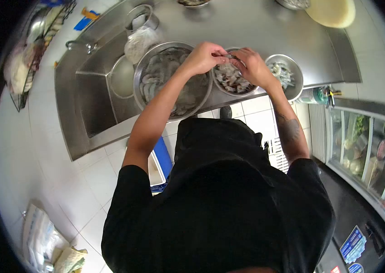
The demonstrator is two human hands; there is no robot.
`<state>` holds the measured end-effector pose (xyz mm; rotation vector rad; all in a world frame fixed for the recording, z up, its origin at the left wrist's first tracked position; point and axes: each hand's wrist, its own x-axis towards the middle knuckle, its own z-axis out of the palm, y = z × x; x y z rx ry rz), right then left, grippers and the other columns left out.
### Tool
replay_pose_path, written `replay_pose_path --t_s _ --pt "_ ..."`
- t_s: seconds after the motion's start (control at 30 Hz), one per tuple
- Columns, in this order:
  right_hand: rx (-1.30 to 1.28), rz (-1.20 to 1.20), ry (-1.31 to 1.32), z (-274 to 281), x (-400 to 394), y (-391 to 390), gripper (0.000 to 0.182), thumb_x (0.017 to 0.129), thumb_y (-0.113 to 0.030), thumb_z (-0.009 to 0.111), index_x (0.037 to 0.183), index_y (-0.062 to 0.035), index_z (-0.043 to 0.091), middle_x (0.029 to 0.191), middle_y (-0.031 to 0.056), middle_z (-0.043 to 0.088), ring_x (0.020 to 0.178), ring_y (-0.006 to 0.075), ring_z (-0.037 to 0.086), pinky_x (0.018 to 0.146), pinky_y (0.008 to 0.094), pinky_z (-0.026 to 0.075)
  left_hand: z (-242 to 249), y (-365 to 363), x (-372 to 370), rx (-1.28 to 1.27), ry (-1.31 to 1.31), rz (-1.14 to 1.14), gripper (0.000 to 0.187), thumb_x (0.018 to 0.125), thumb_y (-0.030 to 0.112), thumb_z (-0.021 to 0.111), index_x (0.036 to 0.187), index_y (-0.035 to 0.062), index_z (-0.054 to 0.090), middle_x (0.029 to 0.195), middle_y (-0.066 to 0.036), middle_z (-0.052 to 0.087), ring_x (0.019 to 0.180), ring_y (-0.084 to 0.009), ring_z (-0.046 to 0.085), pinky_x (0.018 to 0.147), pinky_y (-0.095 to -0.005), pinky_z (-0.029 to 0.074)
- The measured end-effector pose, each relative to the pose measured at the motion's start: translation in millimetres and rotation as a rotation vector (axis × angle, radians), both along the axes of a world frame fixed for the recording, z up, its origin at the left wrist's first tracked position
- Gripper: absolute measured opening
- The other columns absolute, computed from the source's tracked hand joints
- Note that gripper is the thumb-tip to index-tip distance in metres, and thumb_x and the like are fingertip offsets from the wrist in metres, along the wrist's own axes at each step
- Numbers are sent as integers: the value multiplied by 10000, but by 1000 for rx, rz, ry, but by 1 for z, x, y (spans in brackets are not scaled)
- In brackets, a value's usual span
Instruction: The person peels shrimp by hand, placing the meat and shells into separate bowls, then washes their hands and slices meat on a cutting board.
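My left hand (207, 58) and my right hand (252, 67) meet over a metal bowl (233, 93) of shrimp shells and heads (234, 81). Between their pinched fingertips is a shrimp (230, 56), mostly covered by the fingers. To the left stands a large metal basin (208, 94) with many grey whole shrimp (157, 75) in liquid. On the right, a smaller metal bowl (300, 77) contains pale peeled shrimp (283, 75).
A sink (93, 98) with a faucet (81, 44) lies left, holding a round container (122, 77). Behind it are a clear bag (140, 44) and a metal pot (142, 18). A pale round board (333, 12) sits far right. A glass-door fridge (370, 145) stands at right.
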<state>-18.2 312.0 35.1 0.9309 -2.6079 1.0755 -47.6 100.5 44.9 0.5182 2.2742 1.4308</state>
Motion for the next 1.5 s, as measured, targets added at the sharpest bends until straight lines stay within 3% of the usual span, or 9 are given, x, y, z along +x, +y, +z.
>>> replay_pose_path --t_s 0.3,0.37,0.43,0.53,0.63,0.77,1.0,1.33,1.5 --pt "43 -160 26 -54 12 27 152 843 -179 687 943 -65 676 899 77 680 945 266 630 795 402 419 -30 49 23 -213 251 143 217 834 146 756 986 -4 722 871 -154 730 754 -183 706 660 -318 534" --pt "-11 -183 -6 -63 15 23 156 834 -205 684 905 -67 674 870 73 675 935 269 632 797 426 415 -41 48 25 -244 802 107 174 834 126 737 954 2 713 821 -152 705 707 -267 695 643 -360 539" --pt "-210 -146 -372 -62 19 21 180 835 -216 680 913 -53 676 863 82 679 949 274 632 856 459 422 -46 45 20 -188 919 111 140 830 106 723 926 6 705 784 -156 679 684 -333 663 617 -392 535" --pt "60 -218 -225 -51 27 23 228 844 -246 685 965 -53 679 978 85 685 1028 286 607 901 490 430 -51 31 13 -171 440 342 116 836 88 707 904 7 657 751 -125 679 719 -253 689 654 -364 540" --pt "84 -395 113 -46 32 16 270 862 -249 693 1007 -23 661 1022 118 672 1022 314 602 883 463 464 -53 18 5 92 50 176 201 873 20 710 1062 19 639 840 -40 673 763 -111 668 598 -239 509" --pt "14 -192 -4 -43 23 19 255 884 -232 672 1017 -15 653 1023 134 647 1033 338 582 872 461 473 -29 26 6 335 -203 38 221 897 -40 663 1108 -1 611 915 -34 655 853 -121 674 705 -236 548" --pt "-97 24 -98 -28 21 36 159 906 -137 646 884 19 622 815 159 600 830 366 568 826 464 462 -18 11 -8 76 -162 -182 155 905 -16 669 1052 -56 639 939 -96 706 920 -195 701 811 -297 583" --pt "-516 87 -529 -11 35 34 197 963 -69 577 793 27 546 711 48 483 715 147 461 704 301 400 -12 -3 -2 545 -606 -77 101 860 -22 710 943 -54 661 851 -138 709 766 -209 715 752 -329 596" --pt "-792 82 -666 -23 37 40 289 985 -176 586 786 32 559 699 72 521 656 159 492 632 319 404 -19 -15 0 715 -747 -72 108 853 -17 716 945 -26 660 849 -114 704 730 -189 702 753 -350 598"
